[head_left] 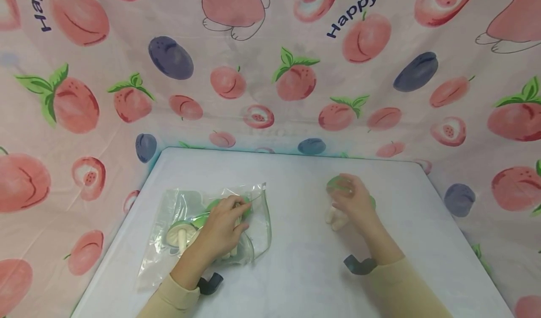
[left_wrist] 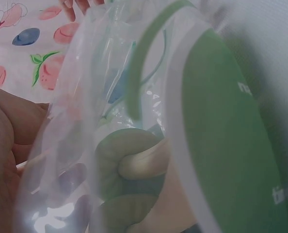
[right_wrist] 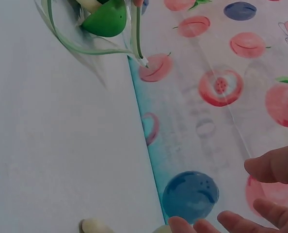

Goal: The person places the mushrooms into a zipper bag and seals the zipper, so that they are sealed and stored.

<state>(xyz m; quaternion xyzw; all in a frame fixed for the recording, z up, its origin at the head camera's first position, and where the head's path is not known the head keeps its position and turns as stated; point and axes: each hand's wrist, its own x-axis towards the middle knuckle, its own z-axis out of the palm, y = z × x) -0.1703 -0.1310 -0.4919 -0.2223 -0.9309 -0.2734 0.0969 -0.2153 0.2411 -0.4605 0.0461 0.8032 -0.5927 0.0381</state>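
A clear plastic bag [head_left: 154, 257] lies on the left of the table, holding several toy mushrooms [head_left: 179, 233] with green caps and pale stems. My left hand [head_left: 221, 226] grips the bag near its open right end, fingers bent over the film. In the left wrist view a green oval print [left_wrist: 226, 131] fills the bag's near side, with mushroom stems [left_wrist: 146, 162] behind it. On the right, my right hand [head_left: 355, 200] is over loose mushrooms [head_left: 336, 221], its fingertips at a green cap [head_left: 334, 185]. The right wrist view shows that thumb and fingers [right_wrist: 275, 165] spread apart.
The white table [head_left: 296, 271] meets a fruit-printed cloth [head_left: 262, 73] at its back and sides. A dark curved piece [head_left: 211, 284] sits at my left wrist and a similar one [head_left: 359, 265] at my right wrist.
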